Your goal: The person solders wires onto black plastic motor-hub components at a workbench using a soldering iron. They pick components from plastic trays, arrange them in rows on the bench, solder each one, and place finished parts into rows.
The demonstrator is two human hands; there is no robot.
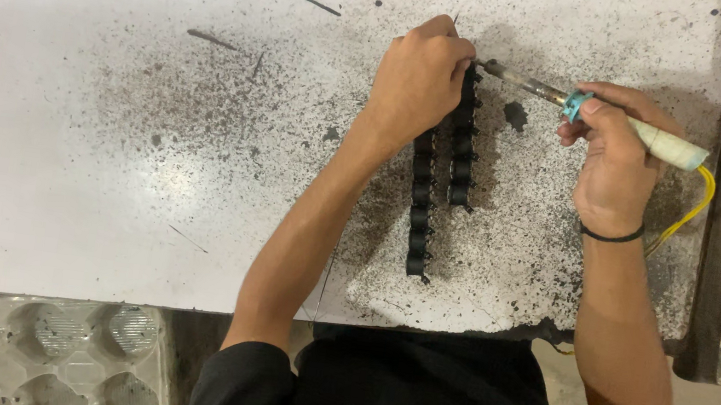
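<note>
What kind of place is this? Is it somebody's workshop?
Probably a small workshop. The right hand holds a soldering iron with a yellow cord, the left hand presses on two black strips of small parts, and the white worktable is speckled with dark burn marks.

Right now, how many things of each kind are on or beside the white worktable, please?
Black strips of small parts, under the left hand: 2 (longer one, shorter one)
Soldering iron with yellow cable, in the right hand: 1
Clear plastic tray with round pockets, below the table edge: 1
Total: 4
</note>
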